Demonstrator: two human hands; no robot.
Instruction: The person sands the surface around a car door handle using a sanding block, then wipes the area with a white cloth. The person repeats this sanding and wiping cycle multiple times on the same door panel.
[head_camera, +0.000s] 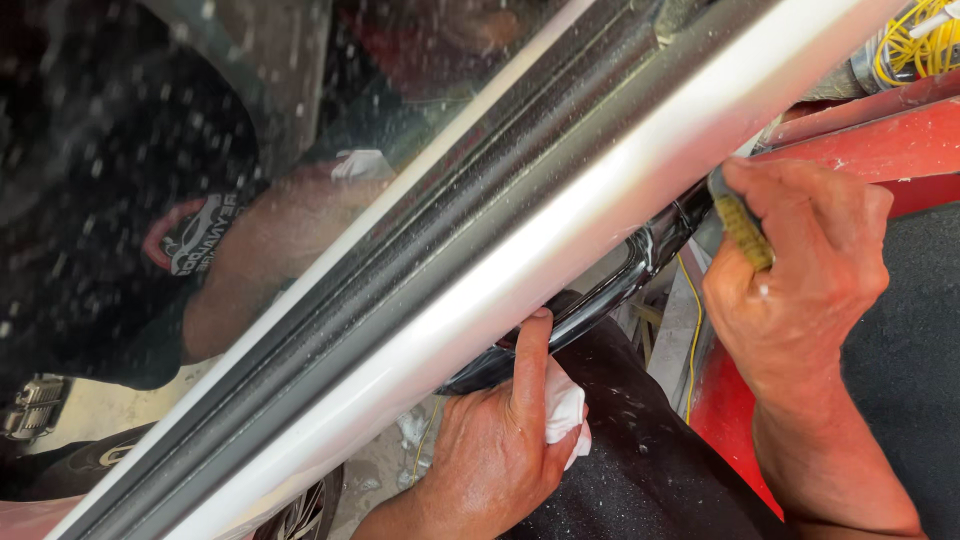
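Below the white door panel (560, 250), my left hand (500, 440) is clamped on a crumpled white cloth (565, 415), thumb pressed up against the panel's lower edge. Just right of the panel, my right hand (800, 290) is closed around a yellow-green scrub pad (742, 225) — its tip meeting the glossy black door handle (620, 285) under the panel. Everything looks wet; I judge the pad could slip and scuff the paint if I press hard.
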